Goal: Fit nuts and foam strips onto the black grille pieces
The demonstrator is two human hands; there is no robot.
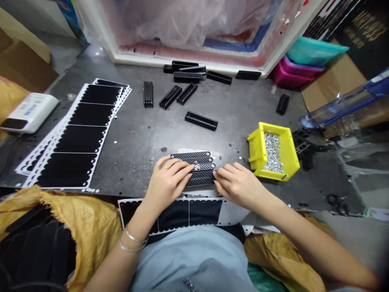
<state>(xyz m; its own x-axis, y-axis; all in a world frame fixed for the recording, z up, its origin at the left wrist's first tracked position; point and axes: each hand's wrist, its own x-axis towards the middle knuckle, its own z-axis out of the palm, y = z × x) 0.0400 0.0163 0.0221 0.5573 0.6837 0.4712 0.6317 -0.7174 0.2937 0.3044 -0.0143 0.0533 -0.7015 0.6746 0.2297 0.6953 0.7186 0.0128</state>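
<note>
Several long black pieces (200,181) with cross-hatched tops lie side by side at the table's front edge. A few small silver metal parts (197,166) sit on top of them near the middle. My left hand (168,178) is over their left part, fingers curled onto them, with the index fingertip close to the small parts. At the right ends, my right hand (237,182) holds its fingers pressed together against the pieces; its fingertips are partly hidden. Right of that hand stands a yellow bin (255,152) filled with small silver metal parts.
More black pieces (201,121) lie scattered farther back. Sheets of black stickers (82,134) are at left, another sheet (173,215) by my lap. A white device (36,111), scissors (337,202), pink baskets (293,73) and a large white-framed box (146,61) surround the work area.
</note>
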